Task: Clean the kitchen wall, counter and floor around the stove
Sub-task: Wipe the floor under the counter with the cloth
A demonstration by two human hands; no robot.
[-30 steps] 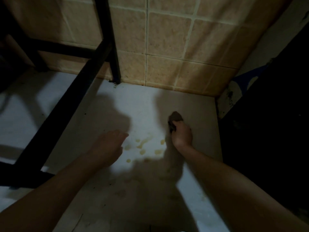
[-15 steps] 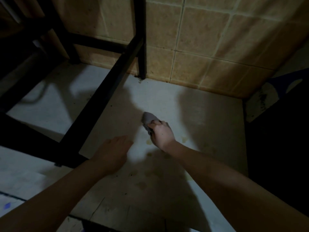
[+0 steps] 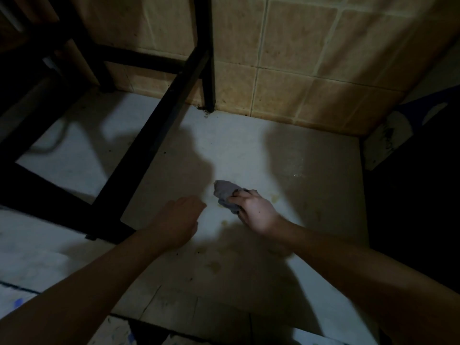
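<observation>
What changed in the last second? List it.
The right hand, gripping the cloth throughout, wiped leftward across the yellow spots; fewer show now. The left hand stayed beside it, holding nothing.

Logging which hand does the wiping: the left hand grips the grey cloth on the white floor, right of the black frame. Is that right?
No. The right hand grips the cloth; the left hand holds nothing, as the head view shows. The rest stands: the cloth is on the white floor, right of the black frame.
</observation>
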